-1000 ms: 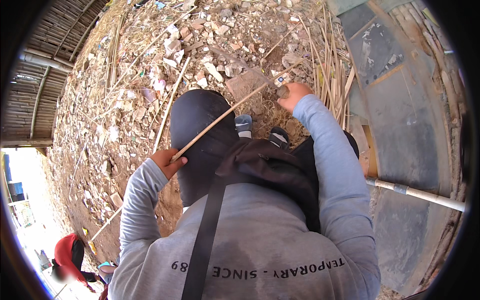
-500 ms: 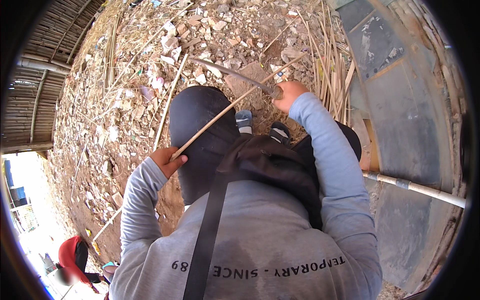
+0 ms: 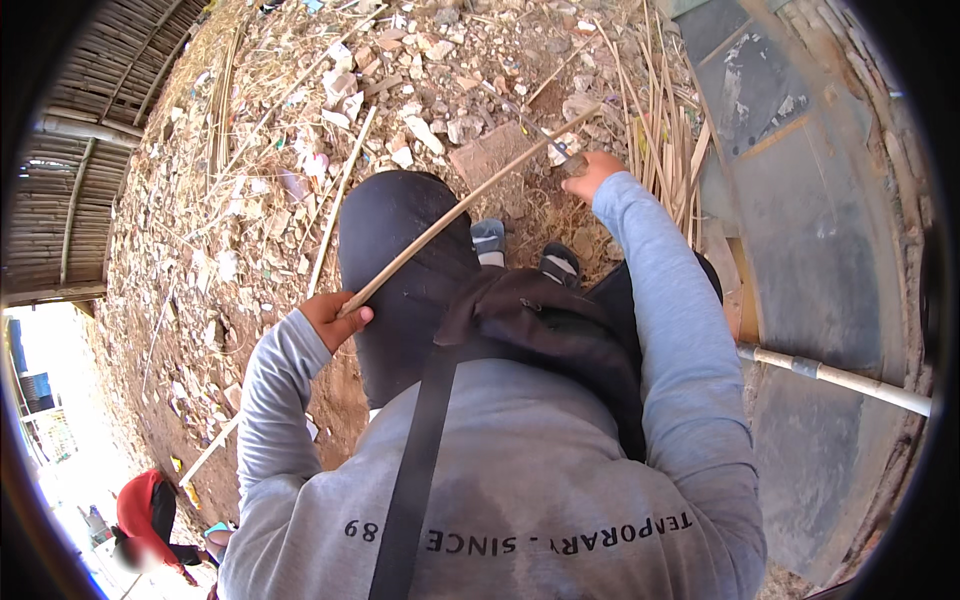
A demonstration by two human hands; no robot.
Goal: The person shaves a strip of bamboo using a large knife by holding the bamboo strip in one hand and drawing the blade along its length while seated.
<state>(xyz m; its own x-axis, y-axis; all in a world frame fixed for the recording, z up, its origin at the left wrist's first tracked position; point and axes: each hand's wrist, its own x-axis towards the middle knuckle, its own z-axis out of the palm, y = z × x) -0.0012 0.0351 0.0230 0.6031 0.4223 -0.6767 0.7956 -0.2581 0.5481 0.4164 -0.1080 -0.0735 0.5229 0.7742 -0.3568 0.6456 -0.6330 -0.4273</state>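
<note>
My left hand (image 3: 335,320) is closed round the near end of a long, thin bamboo strip (image 3: 450,215). The strip slants over my left knee, up and away to the right. In my right hand (image 3: 598,175), fingers wrapped round the handle, is a long-bladed knife (image 3: 531,122). Its narrow blade points away to the upper left and crosses the strip near the far end. Whether blade and strip touch, I cannot tell. The knife's handle is mostly hidden by my fingers.
Loose bamboo strips (image 3: 658,125) lie right of my right hand, beside grey panels (image 3: 810,240). A bamboo pole (image 3: 845,380) sticks out there. Rubble and a flat brick (image 3: 490,155) cover the ground ahead. A person in red (image 3: 137,505) is at lower left; a bamboo wall (image 3: 75,200) stands left.
My right hand has shifted slightly to the right and away. The knife's blade has swung from pointing mostly left to pointing farther away. My left hand and the strip have barely moved.
</note>
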